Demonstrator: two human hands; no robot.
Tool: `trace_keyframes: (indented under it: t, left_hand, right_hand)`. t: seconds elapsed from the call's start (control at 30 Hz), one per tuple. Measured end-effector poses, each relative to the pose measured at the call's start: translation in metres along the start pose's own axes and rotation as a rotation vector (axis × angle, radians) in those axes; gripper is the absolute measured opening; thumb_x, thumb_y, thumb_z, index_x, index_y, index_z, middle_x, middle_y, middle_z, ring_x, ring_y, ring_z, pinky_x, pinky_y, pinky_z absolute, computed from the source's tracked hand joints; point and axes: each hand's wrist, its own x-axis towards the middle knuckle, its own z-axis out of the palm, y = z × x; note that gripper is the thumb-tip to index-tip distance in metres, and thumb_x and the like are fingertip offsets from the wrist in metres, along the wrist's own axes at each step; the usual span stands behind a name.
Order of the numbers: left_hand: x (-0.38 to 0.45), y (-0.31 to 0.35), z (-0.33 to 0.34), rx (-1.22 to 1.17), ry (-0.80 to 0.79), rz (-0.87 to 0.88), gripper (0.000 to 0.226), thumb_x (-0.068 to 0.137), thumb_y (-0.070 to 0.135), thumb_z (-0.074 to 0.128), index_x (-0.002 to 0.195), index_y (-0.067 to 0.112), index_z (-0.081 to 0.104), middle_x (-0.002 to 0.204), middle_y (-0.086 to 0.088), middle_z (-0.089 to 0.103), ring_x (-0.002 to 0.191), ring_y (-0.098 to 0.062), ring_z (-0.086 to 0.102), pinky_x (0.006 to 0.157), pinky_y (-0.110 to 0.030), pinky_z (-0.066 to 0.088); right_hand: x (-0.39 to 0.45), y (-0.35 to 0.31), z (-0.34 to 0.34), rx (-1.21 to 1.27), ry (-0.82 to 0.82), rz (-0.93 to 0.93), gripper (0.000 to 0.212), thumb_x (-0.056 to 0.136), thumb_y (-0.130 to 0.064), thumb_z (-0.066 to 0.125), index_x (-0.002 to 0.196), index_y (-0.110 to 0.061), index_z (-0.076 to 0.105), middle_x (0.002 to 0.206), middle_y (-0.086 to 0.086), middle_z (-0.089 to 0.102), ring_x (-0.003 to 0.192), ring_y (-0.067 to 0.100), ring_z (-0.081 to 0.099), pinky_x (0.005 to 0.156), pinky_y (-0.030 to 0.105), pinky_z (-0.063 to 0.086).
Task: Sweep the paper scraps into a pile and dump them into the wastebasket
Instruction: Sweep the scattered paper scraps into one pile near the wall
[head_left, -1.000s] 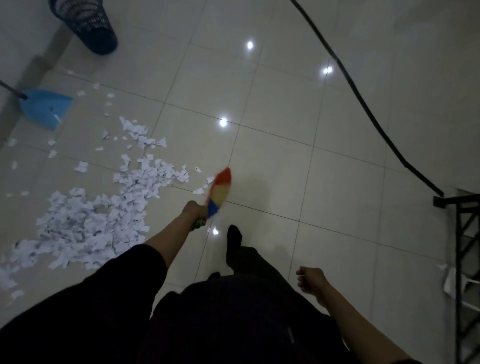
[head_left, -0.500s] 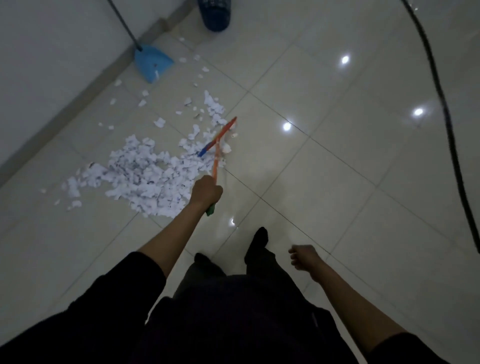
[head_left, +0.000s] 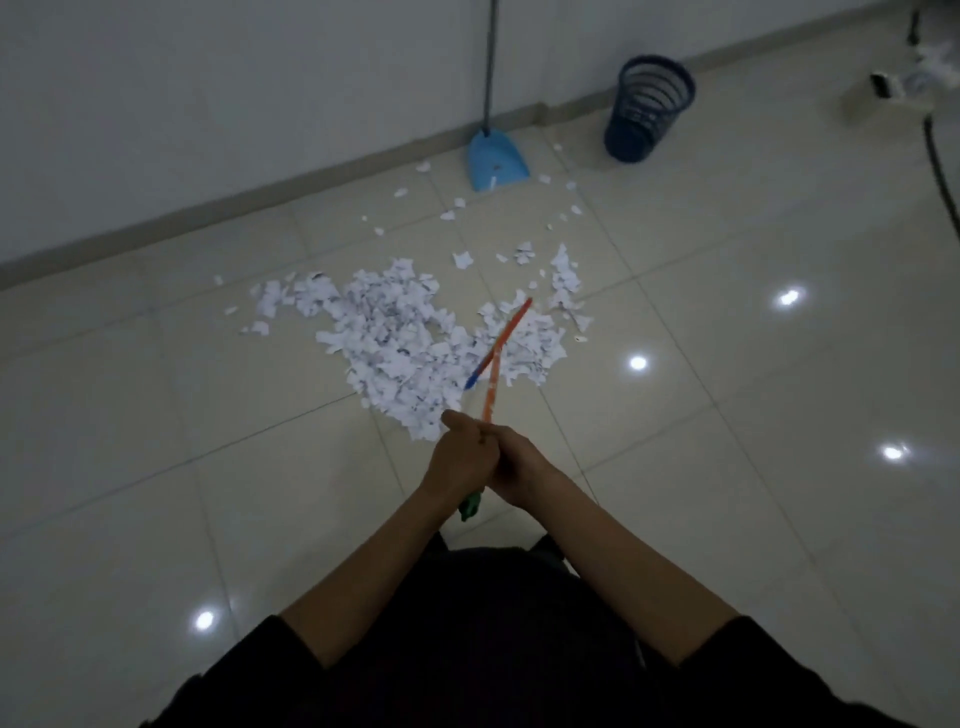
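Across the pale tiled floor (head_left: 727, 467), several bright light reflections are seen, and a grey wall (head_left: 208, 104) with a darker skirting is met along the far edge. On the tiles in front of the person, a broad, loose heap of white paper scraps (head_left: 395, 332) is spread, with smaller stray pieces scattered beyond it toward the wall. A dark blue mesh wastebasket (head_left: 649, 109) is stood upright near the skirting, well apart from the heap. Just to its left, a light blue dustpan (head_left: 496, 161) is rested on the floor with its long handle leaned up against the wall, and a few scraps lie near its lip. A black cable (head_left: 943, 176) is run along the right edge. The broom (head_left: 493, 358), orange-handled with a red and blue head, is laid across the right part of the heap. Its handle is gripped by both hands: the left hand (head_left: 460, 457) is curled round it, and the right hand (head_left: 522, 467) is wrapped round it, touching the left. A green handle end is seen below the hands.
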Motion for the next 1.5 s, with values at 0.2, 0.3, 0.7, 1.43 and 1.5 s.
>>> trace_keyframes:
  t: [0.2,0.3,0.7,1.43,1.5]
  left_hand:
    - [0.004,-0.066,-0.057,-0.127,0.06,-0.13,0.038,0.093,0.022,0.039,0.122,-0.001,0.034,0.099,-0.017,0.064,0.08,-0.029,0.064,0.066,-0.035,0.052]
    - [0.009,-0.097,-0.084,-0.208,-0.021,-0.229,0.026,0.089,0.02,0.053,0.106,0.0,0.055,0.101,-0.019,0.062,0.083,-0.03,0.064,0.064,-0.029,0.048]
    - [0.014,-0.221,-0.11,-0.615,0.039,-0.574,0.031,0.097,0.013,0.047,0.12,-0.007,0.053,0.096,-0.018,0.065,0.07,-0.021,0.063,0.054,-0.027,0.05]
    - [0.067,-0.17,-0.096,-0.784,0.083,-0.643,0.016,0.094,0.007,0.054,0.105,-0.005,0.056,0.086,-0.017,0.063,0.07,-0.024,0.061,0.06,-0.031,0.051]
    - [0.072,-0.167,-0.098,-0.782,0.084,-0.633,0.015,0.094,0.007,0.053,0.104,-0.004,0.056,0.086,-0.017,0.063,0.07,-0.024,0.06,0.06,-0.031,0.051]
  right_hand:
    - [0.025,0.019,0.075,-0.257,0.19,0.132,0.013,0.092,0.002,0.05,0.092,0.008,0.061,0.074,0.02,0.061,0.063,0.031,0.057,0.06,0.039,0.046]
    - [0.041,0.028,0.09,-0.369,0.181,0.204,0.01,0.093,-0.002,0.054,0.089,0.004,0.06,0.067,0.013,0.063,0.059,0.025,0.062,0.062,0.039,0.056]
    - [0.084,0.039,0.08,-0.803,0.12,0.537,0.017,0.097,-0.013,0.046,0.081,-0.009,0.05,0.059,-0.001,0.04,0.032,0.003,0.033,0.031,0.014,0.025]
    - [0.145,-0.116,-0.066,-1.085,0.547,0.174,0.013,0.088,-0.003,0.053,0.09,0.01,0.058,0.061,0.017,0.055,0.045,0.023,0.05,0.038,0.023,0.04]
    - [0.14,-0.12,-0.058,-1.099,0.537,0.161,0.011,0.088,-0.003,0.05,0.091,0.007,0.054,0.062,0.018,0.055,0.045,0.023,0.05,0.038,0.023,0.039]
